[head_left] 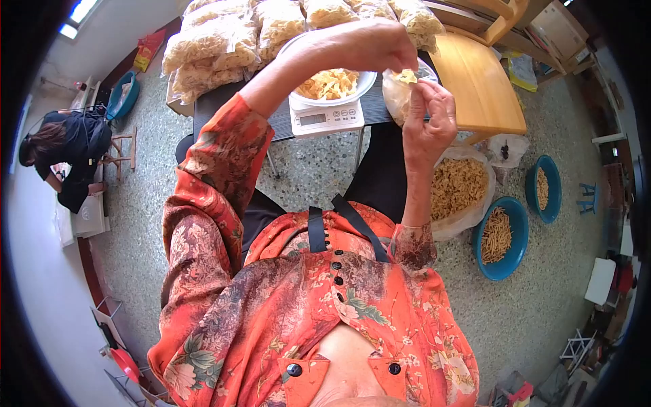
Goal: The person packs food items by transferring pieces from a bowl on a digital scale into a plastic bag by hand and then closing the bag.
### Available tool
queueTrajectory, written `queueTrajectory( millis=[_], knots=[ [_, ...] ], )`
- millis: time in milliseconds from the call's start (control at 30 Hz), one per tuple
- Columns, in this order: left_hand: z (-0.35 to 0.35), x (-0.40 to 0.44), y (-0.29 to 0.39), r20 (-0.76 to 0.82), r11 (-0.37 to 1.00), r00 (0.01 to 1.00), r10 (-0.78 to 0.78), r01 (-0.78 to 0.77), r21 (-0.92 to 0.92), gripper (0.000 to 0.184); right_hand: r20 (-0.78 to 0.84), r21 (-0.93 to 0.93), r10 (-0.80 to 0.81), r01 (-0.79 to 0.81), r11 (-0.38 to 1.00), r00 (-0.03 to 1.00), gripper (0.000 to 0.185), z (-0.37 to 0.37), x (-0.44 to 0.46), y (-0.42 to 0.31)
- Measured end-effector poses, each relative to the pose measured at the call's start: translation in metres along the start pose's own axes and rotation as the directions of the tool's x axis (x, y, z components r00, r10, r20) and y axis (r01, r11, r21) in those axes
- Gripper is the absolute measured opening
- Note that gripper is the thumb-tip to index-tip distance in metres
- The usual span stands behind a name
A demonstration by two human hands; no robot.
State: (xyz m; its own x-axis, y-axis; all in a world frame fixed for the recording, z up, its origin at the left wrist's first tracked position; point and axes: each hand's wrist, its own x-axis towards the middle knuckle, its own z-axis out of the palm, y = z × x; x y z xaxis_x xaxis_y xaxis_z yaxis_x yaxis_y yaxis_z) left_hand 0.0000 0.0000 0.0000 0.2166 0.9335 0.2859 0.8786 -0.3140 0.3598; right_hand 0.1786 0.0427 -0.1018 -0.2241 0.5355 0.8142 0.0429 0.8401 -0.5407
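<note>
My left hand [388,46] reaches across to the right, its fingers closed and pointing down; what they hold is hidden. Just below it, my right hand [431,112] is pinched at the fingertips by a pale yellow dried flake [407,76]. Both hands are over a clear plastic bag [395,91] with pale contents, partly covered by my right hand. Left of it, a white bowl [367,87] of yellowish flakes [329,85] rests on a white kitchen scale [327,119]. My left forearm hides the bowl's far side.
Filled clear bags [203,51] are stacked at the back of the dark table [227,122]. A wooden chair [478,85] adjoins it on the right. Below stand a large flake-filled bag [461,186] and blue basins [517,237] of sticks and pieces. Another person [74,146] sits far left.
</note>
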Motion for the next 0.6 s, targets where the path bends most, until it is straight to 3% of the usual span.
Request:
queueTrajectory(
  millis=[67, 100, 167, 233, 300, 333, 400, 600],
  knots=[
    [-0.012, -0.008, -0.003, -0.134, 0.995, 0.991, -0.014, 0.001, -0.100, 0.016, -0.030, -0.024, 0.005, -0.006, 1.000, 1.000, 0.006, -0.001, 0.006, 0.004],
    [-0.011, -0.016, -0.024, -0.209, 0.982, 0.976, 0.068, -0.103, -0.159, 0.016, -0.041, -0.014, 0.010, -0.010, 1.000, 0.999, 0.006, 0.004, 0.006, -0.001],
    [-0.018, -0.036, -0.043, -0.153, 0.978, 0.982, -0.109, 0.078, -0.191, 0.013, -0.082, -0.013, 0.020, -0.021, 1.000, 0.996, 0.006, 0.005, 0.019, -0.002],
    [-0.024, -0.046, -0.031, -0.118, 0.985, 0.981, -0.152, 0.141, -0.096, 0.010, -0.090, 0.002, 0.007, -0.007, 1.000, 0.996, 0.006, 0.003, 0.026, 0.019],
    [-0.027, -0.063, -0.033, 0.166, 0.867, 0.851, -0.498, 0.488, 0.096, 0.034, -0.135, -0.010, -0.020, 0.018, 1.000, 0.991, 0.007, 0.007, 0.024, 0.019],
    [-0.025, -0.077, -0.035, 0.172, 0.865, 0.848, -0.502, 0.493, 0.098, 0.034, -0.134, -0.006, -0.012, 0.011, 1.000, 0.991, 0.007, 0.010, 0.020, 0.017],
    [-0.017, -0.102, -0.031, -0.047, 0.833, 0.872, -0.488, 0.481, 0.271, 0.041, -0.139, -0.006, 0.009, -0.010, 1.000, 0.990, 0.007, 0.015, 0.011, 0.014],
    [-0.003, -0.110, -0.025, -0.011, 0.737, 0.828, -0.561, 0.505, 0.448, 0.046, -0.053, -0.021, 0.064, -0.065, 0.998, 0.997, 0.007, 0.016, -0.001, 0.006]
  ],
)
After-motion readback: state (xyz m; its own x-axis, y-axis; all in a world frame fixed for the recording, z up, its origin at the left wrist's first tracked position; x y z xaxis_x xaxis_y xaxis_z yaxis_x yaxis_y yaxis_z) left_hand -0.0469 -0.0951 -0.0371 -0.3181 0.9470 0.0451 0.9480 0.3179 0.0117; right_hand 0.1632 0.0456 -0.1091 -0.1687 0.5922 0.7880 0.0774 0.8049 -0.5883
